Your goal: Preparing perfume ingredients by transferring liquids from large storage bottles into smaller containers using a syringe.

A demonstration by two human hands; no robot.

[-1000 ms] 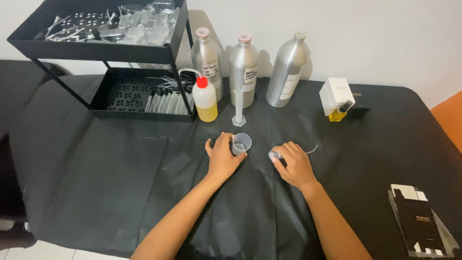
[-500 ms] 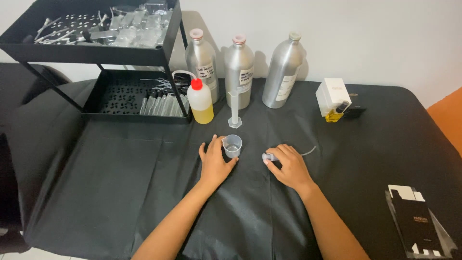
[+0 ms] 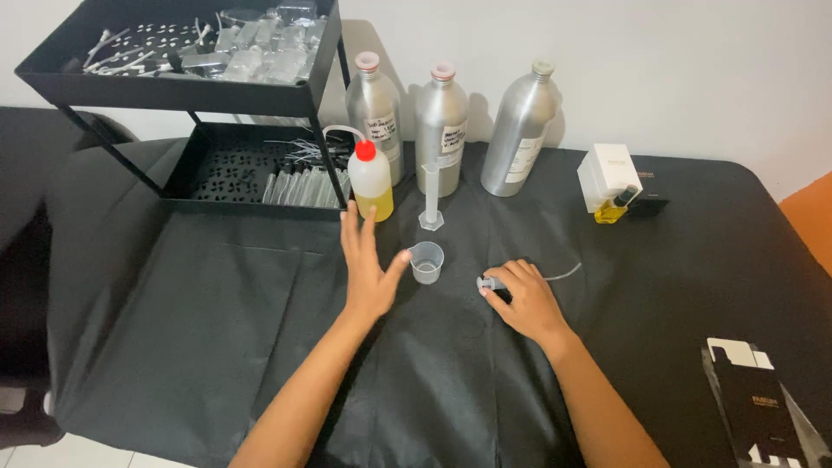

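**Left hand open beside the cup, right hand on the syringe**

Your left hand [image 3: 366,269] lies flat above the black tablecloth [image 3: 199,347] with its fingers spread and straight, holding nothing. Its thumb points right toward the small clear cup [image 3: 426,262], which stands upright just beside it; they look apart, though the gap is too narrow to be sure.

Your right hand [image 3: 524,299] rests on the cloth to the right of the cup. Its fingers are curled over a small syringe [image 3: 490,282], whose tip sticks out to the left of your knuckles; a thin tube [image 3: 563,274] trails off to the right.

Farther back stand a narrow measuring cylinder [image 3: 430,198], a plastic bottle [image 3: 371,180] with a red cap and yellow liquid, and 3 metal bottles [image 3: 442,128]. At far left is a black 2-tier rack [image 3: 173,87], and at near right a dark box [image 3: 763,407].
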